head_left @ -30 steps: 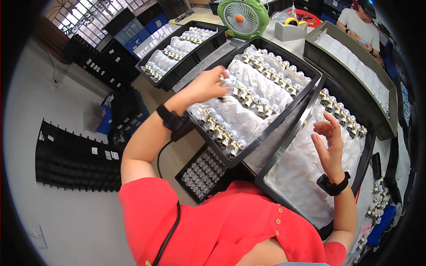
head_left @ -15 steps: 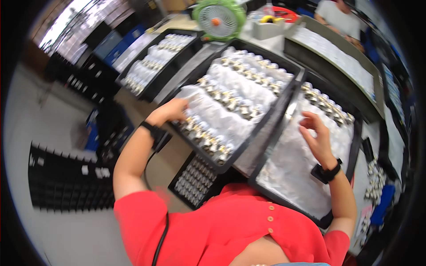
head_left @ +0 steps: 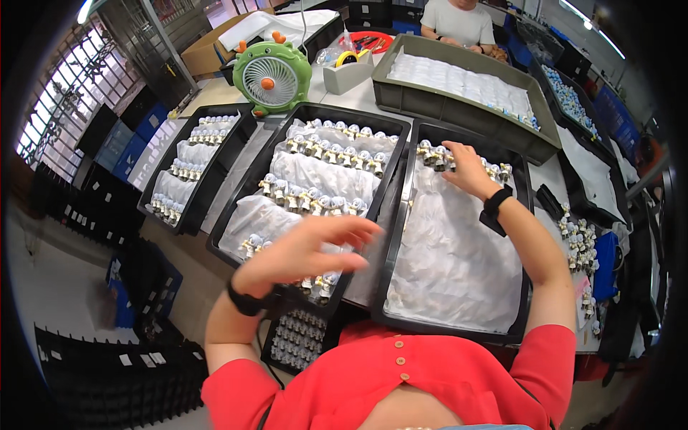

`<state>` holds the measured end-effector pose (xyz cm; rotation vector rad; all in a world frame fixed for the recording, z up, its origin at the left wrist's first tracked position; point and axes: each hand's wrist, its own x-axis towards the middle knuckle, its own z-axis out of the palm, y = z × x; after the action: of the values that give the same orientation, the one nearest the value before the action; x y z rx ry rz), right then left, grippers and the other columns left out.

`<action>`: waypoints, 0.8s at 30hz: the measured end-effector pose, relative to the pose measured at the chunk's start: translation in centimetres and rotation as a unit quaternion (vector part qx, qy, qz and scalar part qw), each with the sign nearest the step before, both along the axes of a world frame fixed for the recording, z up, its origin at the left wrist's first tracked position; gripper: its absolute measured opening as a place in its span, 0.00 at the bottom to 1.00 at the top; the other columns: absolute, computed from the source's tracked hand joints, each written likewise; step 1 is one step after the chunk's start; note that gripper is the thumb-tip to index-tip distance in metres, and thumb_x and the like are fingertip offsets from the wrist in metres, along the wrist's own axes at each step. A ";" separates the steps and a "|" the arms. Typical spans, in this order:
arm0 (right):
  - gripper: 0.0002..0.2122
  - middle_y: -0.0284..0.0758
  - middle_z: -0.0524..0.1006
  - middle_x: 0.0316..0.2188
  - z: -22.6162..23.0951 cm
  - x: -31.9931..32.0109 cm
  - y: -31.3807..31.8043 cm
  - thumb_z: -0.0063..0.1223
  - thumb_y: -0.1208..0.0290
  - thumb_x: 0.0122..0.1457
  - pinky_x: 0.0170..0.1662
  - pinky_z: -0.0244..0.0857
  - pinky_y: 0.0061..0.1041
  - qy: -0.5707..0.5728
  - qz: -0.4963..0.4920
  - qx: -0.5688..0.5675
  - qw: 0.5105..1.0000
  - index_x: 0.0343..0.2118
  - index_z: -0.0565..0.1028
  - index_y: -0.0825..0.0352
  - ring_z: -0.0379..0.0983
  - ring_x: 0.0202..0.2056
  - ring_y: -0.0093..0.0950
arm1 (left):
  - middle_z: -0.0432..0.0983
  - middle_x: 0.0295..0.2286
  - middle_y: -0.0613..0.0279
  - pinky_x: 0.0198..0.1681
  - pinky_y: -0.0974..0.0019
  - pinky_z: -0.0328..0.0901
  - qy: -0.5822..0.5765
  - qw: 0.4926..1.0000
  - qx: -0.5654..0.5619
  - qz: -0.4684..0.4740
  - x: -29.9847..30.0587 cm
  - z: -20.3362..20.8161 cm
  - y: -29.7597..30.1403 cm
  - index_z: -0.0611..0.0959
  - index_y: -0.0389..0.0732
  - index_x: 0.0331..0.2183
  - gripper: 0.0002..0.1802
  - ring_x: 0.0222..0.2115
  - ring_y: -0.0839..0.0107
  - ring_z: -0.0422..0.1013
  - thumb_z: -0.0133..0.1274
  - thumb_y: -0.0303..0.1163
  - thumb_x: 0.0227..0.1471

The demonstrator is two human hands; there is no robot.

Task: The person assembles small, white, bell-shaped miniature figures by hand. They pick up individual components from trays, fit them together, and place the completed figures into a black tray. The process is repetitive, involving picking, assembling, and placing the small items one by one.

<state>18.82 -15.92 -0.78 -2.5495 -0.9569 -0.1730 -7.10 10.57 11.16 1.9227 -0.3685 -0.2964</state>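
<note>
My left hand (head_left: 312, 247) hovers over the near part of the middle black tray (head_left: 396, 154), thumb and fingers apart, with nothing in it. It hides part of the nearest row of small figurines (head_left: 315, 201), which have pale heads and white and gold bodies. My right hand (head_left: 469, 170) is over the far end of the right black tray (head_left: 383, 287). Its thumb and forefinger are spread beside a row of similar figurines (head_left: 428, 154); whether they touch one is unclear. Crinkled white wrapping sheet (head_left: 455, 251) covers the rest of that tray.
Another black tray of figurines (head_left: 188, 170) stands at the left, a green fan (head_left: 271, 75) behind. A grey-green bin (head_left: 459, 93) is at the back, near a person in white (head_left: 459, 21). Loose figurines (head_left: 579, 247) lie at the right; a tray (head_left: 297, 340) sits below the table.
My left hand has left the middle tray's near left edge and moved right above it. My right hand has reached farther up to the figurine row. The view has turned.
</note>
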 end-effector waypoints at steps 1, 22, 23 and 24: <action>0.32 0.39 0.65 0.51 -0.9 0.8 0.4 0.58 0.71 0.41 0.51 0.56 0.39 -0.007 0.009 -0.013 1.000 0.53 0.61 0.63 0.58 0.53 0.40 | 0.75 0.36 0.59 0.43 0.69 0.65 0.012 0.997 -0.034 -0.061 0.6 0.0 -1.7 0.73 0.38 0.47 0.23 0.38 0.72 0.72 0.57 0.27 0.46; 0.43 0.39 0.70 0.47 7.0 -10.6 0.3 0.67 0.76 0.38 0.53 0.61 0.29 0.046 0.181 0.335 0.923 0.59 0.54 0.62 0.68 0.49 0.31 | 0.56 0.51 0.59 0.47 0.70 0.62 -0.051 0.923 -0.341 0.172 7.5 -7.2 -9.2 0.62 0.42 0.52 0.31 0.46 0.71 0.64 0.56 0.23 0.47; 0.43 0.39 0.69 0.48 6.6 -10.9 0.4 0.67 0.76 0.38 0.53 0.61 0.29 0.046 0.189 0.349 0.917 0.59 0.54 0.63 0.68 0.49 0.32 | 0.56 0.51 0.59 0.48 0.70 0.62 -0.065 0.924 -0.338 0.167 7.4 -7.3 -9.3 0.63 0.42 0.51 0.30 0.47 0.71 0.63 0.56 0.22 0.47; 0.43 0.39 0.69 0.48 6.3 -11.3 0.3 0.67 0.76 0.38 0.53 0.61 0.30 0.040 0.186 0.350 0.917 0.59 0.54 0.63 0.68 0.49 0.32 | 0.57 0.51 0.60 0.48 0.70 0.62 -0.079 0.925 -0.334 0.163 7.3 -7.4 -9.5 0.63 0.42 0.50 0.29 0.47 0.71 0.63 0.56 0.22 0.47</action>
<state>7.53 -15.61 5.55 -1.6816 -1.0840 -0.2432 0.17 1.12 3.79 1.3000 -0.2087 0.1928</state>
